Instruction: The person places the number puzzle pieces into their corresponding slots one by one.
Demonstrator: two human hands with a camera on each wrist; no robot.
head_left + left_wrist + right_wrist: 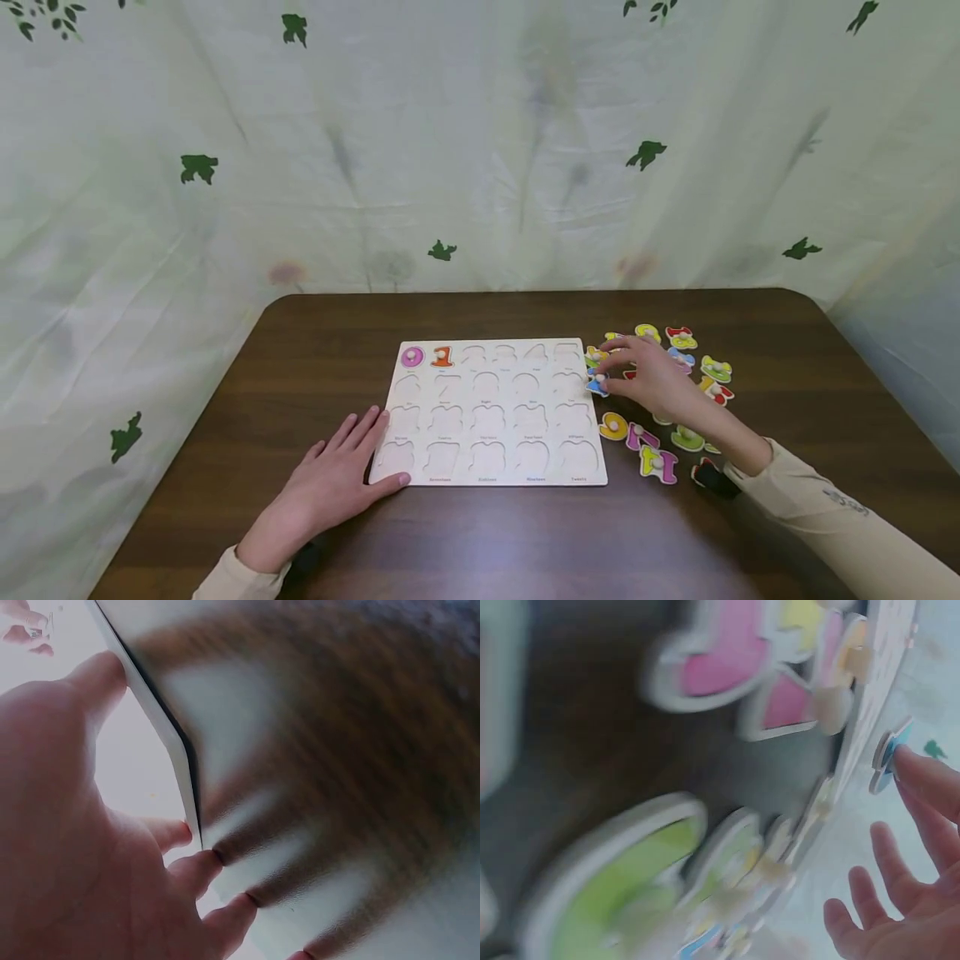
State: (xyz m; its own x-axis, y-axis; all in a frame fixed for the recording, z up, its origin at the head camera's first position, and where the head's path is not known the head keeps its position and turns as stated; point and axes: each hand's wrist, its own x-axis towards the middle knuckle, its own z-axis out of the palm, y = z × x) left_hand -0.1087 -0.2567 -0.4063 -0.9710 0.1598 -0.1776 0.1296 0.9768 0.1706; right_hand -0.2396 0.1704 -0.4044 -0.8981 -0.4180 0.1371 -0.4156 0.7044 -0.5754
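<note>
Near side, lower left of the frame: left hand (337,471) laid at the near left corner of the board (463,429), fingers spread, thumb set apart on the near edge. Were that hold eased, the board could be shoved askew by a push from the right.

Lower right of the board: 11 (649,462) and 9 (613,426), loose on the table (487,542); either might be knocked by a low-swept forearm.

Right of centre: blue piece (597,384) pinched between thumb and forefinger of the right hand (656,379), at the board's right edge; other fingers spread. Numeral not made out. Through an off-centre pinch it could be twisted or dropped; through a misread shape, jammed in a wrong recess.

Board's upper left: 0 (412,357) and 1 (442,357), seated.

Farthest: curtain (480,167).
</note>
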